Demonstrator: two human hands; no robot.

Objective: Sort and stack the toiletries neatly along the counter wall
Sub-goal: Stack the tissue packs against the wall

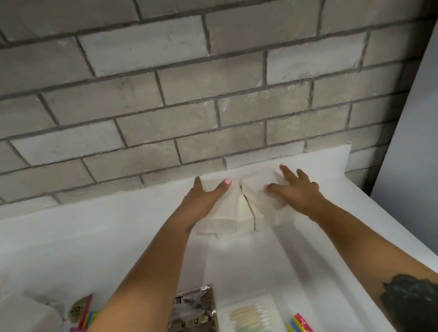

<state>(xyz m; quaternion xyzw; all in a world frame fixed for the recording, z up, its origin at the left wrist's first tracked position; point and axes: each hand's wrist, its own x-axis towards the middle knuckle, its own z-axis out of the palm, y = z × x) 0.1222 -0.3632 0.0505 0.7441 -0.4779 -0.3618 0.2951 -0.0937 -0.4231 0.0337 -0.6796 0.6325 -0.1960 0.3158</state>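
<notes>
Two white tissue packs stand side by side against the brick wall at the back of the white counter (86, 247). My left hand (205, 197) lies flat on the left pack (225, 213), fingers straight and reaching to its far edge. On the right pack (258, 191) my right hand (293, 187) presses with its fingers spread. The packs touch each other at the middle.
Near the front edge lie a silver foil sachet (193, 320), a clear pack of cotton swabs (252, 322), a colourful striped packet (302, 330), a gold-labelled packet (79, 313) and a white tissue box (15, 322). A grey panel (426, 144) stands at the right.
</notes>
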